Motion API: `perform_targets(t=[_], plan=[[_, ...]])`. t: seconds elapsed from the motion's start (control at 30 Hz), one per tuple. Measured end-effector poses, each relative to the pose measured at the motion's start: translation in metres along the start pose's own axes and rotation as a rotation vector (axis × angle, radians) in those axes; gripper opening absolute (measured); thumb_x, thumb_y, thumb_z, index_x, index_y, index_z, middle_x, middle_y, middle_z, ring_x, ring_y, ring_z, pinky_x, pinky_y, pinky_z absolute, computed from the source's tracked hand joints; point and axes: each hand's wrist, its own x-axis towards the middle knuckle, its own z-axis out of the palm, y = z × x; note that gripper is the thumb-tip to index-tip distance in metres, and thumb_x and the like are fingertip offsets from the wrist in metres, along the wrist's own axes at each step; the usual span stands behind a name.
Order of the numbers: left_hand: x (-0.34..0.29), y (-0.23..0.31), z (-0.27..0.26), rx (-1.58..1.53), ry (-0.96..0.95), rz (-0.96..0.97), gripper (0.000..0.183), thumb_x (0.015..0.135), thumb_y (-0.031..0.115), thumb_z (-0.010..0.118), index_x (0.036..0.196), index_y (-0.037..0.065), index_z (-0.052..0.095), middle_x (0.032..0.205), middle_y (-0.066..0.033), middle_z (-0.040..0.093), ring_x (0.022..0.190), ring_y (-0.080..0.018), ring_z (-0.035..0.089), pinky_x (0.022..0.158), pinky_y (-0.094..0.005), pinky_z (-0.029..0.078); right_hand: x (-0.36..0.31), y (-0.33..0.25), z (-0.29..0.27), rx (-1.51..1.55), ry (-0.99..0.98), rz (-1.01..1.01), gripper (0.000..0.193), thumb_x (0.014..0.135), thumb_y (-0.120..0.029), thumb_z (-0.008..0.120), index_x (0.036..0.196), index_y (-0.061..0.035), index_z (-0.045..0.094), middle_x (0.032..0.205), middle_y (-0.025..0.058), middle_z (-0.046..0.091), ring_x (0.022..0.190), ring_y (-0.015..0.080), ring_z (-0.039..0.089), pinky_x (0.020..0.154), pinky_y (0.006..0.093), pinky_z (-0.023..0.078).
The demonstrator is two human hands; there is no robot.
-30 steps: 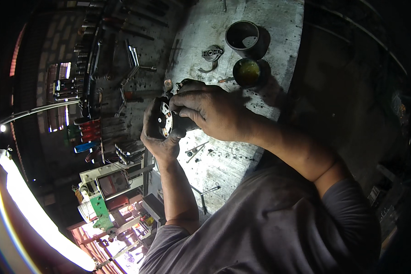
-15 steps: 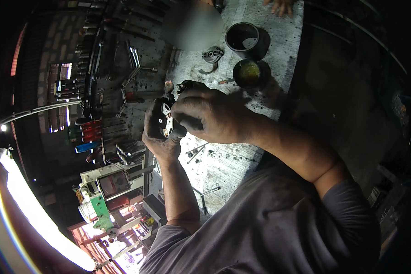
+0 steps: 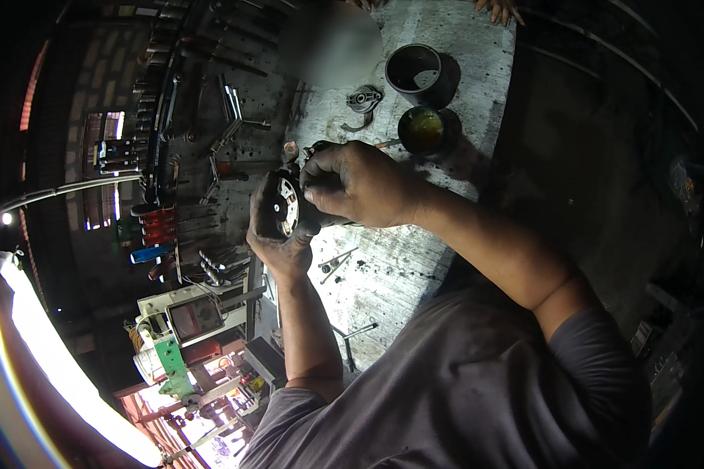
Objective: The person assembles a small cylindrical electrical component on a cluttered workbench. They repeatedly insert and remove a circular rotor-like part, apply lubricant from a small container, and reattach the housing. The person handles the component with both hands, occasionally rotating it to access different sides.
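Observation:
My left hand, blackened with grease, is wrapped round a round metal part with a bright, slotted face and a dark centre. Right beside it, my right hand has its fingers curled and pressed together at the part's right side. What those fingertips pinch, if anything, is hidden. Just past my right knuckles a dark mechanical piece shows in part; whether it joins the round part I cannot tell. A small hexagonal piece lies near it on the bench.
On the worn, pale workbench stand a dark cylinder and a small bowl of yellowish liquid with a brush beside it. A metal part with a curved arm lies nearby. Tools hang at left. Another person's hand rests at the far edge.
My right hand has lifted slightly and turned, its fingers now bunched higher beside the round part. My left hand has barely moved. The other person's hand has shifted right at the far edge.

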Motion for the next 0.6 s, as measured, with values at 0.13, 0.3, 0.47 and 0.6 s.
perform_targets(t=[0.13,0.3,0.47,0.6], plan=[[-0.003,-0.012,-0.002,-0.063,0.018,0.016,0.111,0.070,0.070,0.095,0.141,-0.009,0.063,0.130,-0.0142,0.073,0.117,-0.0233,0.072,0.102,-0.0370,0.058,-0.004,0.013,0.002,0.021,-0.099,0.110,0.025,0.098,-0.021,0.078,0.114,-0.0019,0.076,0.102,0.0143,0.076,0.096,0.0252,0.075,0.087,0.0395,0.060],[-0.010,-0.002,-0.011,0.070,0.060,-0.108,0.090,0.071,0.042,0.100,0.138,-0.006,0.066,0.126,-0.0134,0.075,0.113,-0.0230,0.073,0.100,-0.0379,0.059,-0.021,0.027,0.021,-0.437,0.053,-0.345,0.042,0.093,-0.024,0.080,0.129,-0.0045,0.070,0.120,0.0205,0.071,0.115,0.0355,0.069,0.099,0.0443,0.057],[-0.005,0.012,-0.001,-0.140,0.020,-0.071,0.108,0.062,0.071,0.099,0.129,-0.008,0.067,0.119,-0.0110,0.073,0.107,-0.0211,0.071,0.094,-0.0355,0.058,-0.024,0.019,0.013,-0.386,0.037,-0.448,0.057,0.087,-0.024,0.088,0.138,-0.0101,0.066,0.137,0.0170,0.059,0.127,0.0414,0.059,0.109,0.0485,0.053],[-0.008,0.001,-0.001,-0.143,0.027,-0.066,0.112,0.062,0.077,0.094,0.130,-0.009,0.069,0.124,-0.0145,0.070,0.111,-0.0251,0.069,0.098,-0.0388,0.056,-0.021,0.010,0.016,-0.271,0.061,-0.264,0.031,0.088,-0.016,0.085,0.114,-0.0066,0.071,0.121,0.0147,0.067,0.115,0.0362,0.064,0.100,0.0464,0.055]])
